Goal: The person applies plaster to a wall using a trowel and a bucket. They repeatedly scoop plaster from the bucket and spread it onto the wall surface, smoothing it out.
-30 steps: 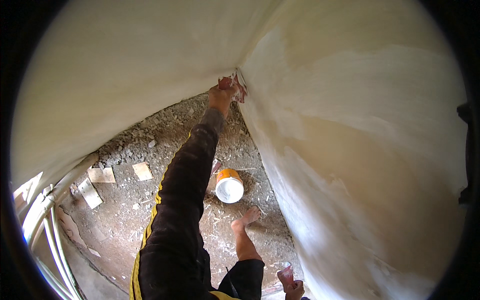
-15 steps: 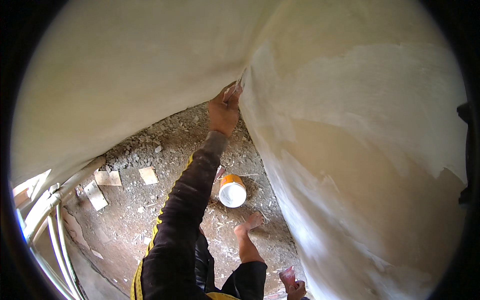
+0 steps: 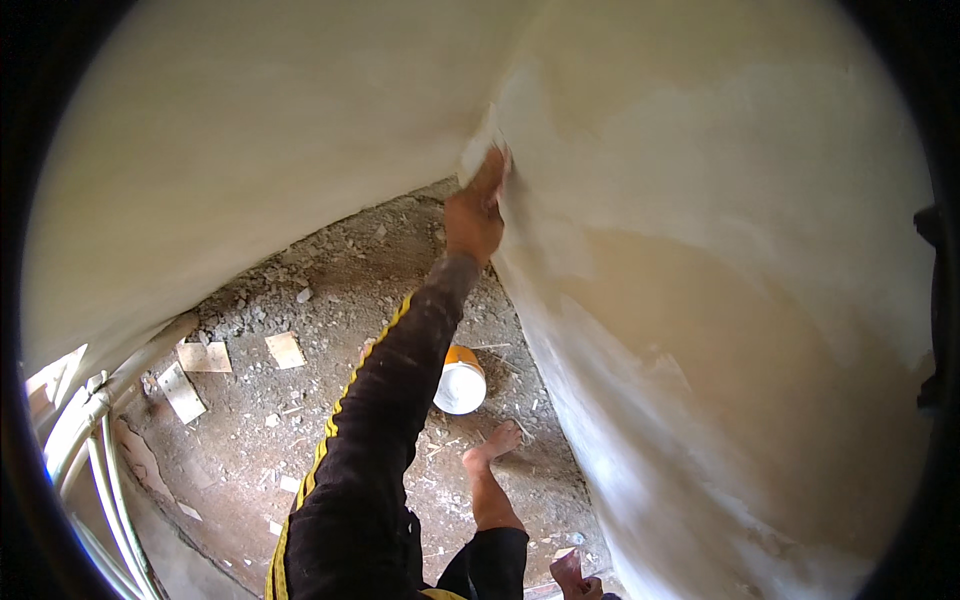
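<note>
My left arm, in a dark sleeve with yellow stripes, reaches up to the corner where two plastered walls meet. My left hand (image 3: 474, 220) is closed around a thin, pale putty scraper (image 3: 478, 153), whose flat blade lies against the wall at the corner. Fingers partly cover its grip. At the lower edge, right of my knee, my right hand (image 3: 586, 588) is partly cut off and closed on a flat reddish-pink piece (image 3: 566, 568), whose kind I cannot make out. White paste fills an orange-and-white bucket (image 3: 460, 388) on the ground below my left forearm.
The right wall (image 3: 690, 330) carries whitish patches over beige; the left wall (image 3: 270, 130) is plain beige. Rubble and pale flat scraps (image 3: 285, 350) litter the rough floor. Light-coloured pipes (image 3: 85, 425) stand at the far left. My bare foot (image 3: 495, 443) is close to the bucket.
My left hand has shifted slightly right and turned, so the scraper's flat side now shows. My right hand has dropped a little toward the lower edge.
</note>
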A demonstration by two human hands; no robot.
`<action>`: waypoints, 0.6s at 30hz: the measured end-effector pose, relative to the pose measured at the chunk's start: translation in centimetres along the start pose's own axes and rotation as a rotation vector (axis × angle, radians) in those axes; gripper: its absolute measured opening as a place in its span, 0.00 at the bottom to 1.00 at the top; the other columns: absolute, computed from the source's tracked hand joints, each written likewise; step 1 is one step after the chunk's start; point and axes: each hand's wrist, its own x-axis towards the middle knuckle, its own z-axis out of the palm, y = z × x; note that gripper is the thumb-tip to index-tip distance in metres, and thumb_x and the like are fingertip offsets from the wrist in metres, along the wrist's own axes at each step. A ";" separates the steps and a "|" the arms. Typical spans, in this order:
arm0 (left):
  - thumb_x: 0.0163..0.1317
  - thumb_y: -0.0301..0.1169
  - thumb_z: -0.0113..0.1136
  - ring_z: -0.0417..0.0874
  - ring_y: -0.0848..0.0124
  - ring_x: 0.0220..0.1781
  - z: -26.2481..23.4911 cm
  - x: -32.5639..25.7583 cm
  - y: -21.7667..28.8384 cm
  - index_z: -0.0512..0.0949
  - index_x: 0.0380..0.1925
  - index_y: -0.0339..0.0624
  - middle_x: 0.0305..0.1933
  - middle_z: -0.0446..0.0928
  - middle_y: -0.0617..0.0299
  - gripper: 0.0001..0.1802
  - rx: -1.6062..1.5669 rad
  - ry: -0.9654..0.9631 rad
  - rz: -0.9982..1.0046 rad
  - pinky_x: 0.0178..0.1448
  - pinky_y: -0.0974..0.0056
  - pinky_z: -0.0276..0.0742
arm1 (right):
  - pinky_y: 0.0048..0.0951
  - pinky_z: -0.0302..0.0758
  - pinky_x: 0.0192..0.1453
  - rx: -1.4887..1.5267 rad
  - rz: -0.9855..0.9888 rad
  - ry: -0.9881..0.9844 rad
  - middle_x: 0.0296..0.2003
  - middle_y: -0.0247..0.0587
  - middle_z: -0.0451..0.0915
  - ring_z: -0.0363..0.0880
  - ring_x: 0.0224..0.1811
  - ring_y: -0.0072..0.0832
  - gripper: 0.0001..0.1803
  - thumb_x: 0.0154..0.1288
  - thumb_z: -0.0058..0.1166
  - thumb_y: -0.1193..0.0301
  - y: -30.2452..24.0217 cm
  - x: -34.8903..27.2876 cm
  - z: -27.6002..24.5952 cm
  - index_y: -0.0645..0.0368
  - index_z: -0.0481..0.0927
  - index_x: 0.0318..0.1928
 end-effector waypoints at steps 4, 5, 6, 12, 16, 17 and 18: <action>0.59 0.14 0.54 0.85 0.60 0.58 -2.4 -4.2 -1.9 0.75 0.64 0.39 0.59 0.82 0.50 0.30 -0.049 -0.241 -0.146 0.59 0.60 0.82 | 0.41 0.77 0.44 -0.070 -0.130 -0.026 0.31 0.45 0.83 0.80 0.36 0.42 0.28 0.62 0.67 0.42 -1.1 0.9 -0.9 0.56 0.79 0.34; 0.60 0.14 0.56 0.85 0.64 0.55 -2.6 -4.7 -2.8 0.77 0.61 0.35 0.56 0.84 0.52 0.26 -0.168 -0.210 -0.273 0.56 0.62 0.82 | 0.42 0.76 0.45 -0.036 -0.062 -0.024 0.31 0.45 0.82 0.80 0.36 0.42 0.27 0.62 0.66 0.43 -1.4 1.2 -1.3 0.56 0.79 0.34; 0.60 0.15 0.58 0.85 0.67 0.52 -2.2 -4.7 -3.9 0.78 0.57 0.34 0.53 0.85 0.55 0.23 -0.280 -0.171 -0.430 0.54 0.63 0.81 | 0.42 0.76 0.45 -0.001 0.005 -0.021 0.31 0.45 0.82 0.80 0.37 0.42 0.27 0.62 0.66 0.43 -1.6 1.4 -1.6 0.56 0.79 0.34; 0.60 0.29 0.69 0.84 0.66 0.42 -0.8 0.1 -8.9 0.85 0.45 0.36 0.42 0.85 0.60 0.14 -0.522 0.149 -0.640 0.47 0.55 0.81 | 0.39 0.76 0.37 0.012 -0.098 0.154 0.28 0.43 0.80 0.75 0.28 0.36 0.24 0.60 0.72 0.50 -2.0 1.1 -3.0 0.57 0.77 0.34; 0.58 0.21 0.69 0.81 0.71 0.41 -1.6 1.6 -7.9 0.83 0.40 0.33 0.40 0.84 0.64 0.10 -0.748 0.074 -0.604 0.48 0.59 0.77 | 0.38 0.75 0.37 0.034 0.001 0.095 0.26 0.41 0.79 0.75 0.28 0.34 0.26 0.60 0.71 0.47 -2.3 -0.6 -2.7 0.57 0.76 0.31; 0.58 0.21 0.70 0.82 0.71 0.41 -1.8 1.8 -7.4 0.83 0.41 0.33 0.40 0.84 0.64 0.10 -0.765 0.079 -0.583 0.47 0.59 0.77 | 0.38 0.75 0.38 0.050 0.016 0.076 0.25 0.41 0.79 0.75 0.29 0.34 0.27 0.60 0.70 0.46 -2.5 -0.9 -2.5 0.56 0.76 0.30; 0.58 0.21 0.70 0.82 0.71 0.41 -2.1 2.0 -6.9 0.83 0.41 0.33 0.41 0.84 0.64 0.11 -0.783 0.085 -0.574 0.47 0.59 0.77 | 0.38 0.75 0.38 0.064 0.032 0.058 0.25 0.42 0.79 0.75 0.29 0.34 0.27 0.60 0.70 0.45 -2.6 -1.0 -2.3 0.56 0.76 0.29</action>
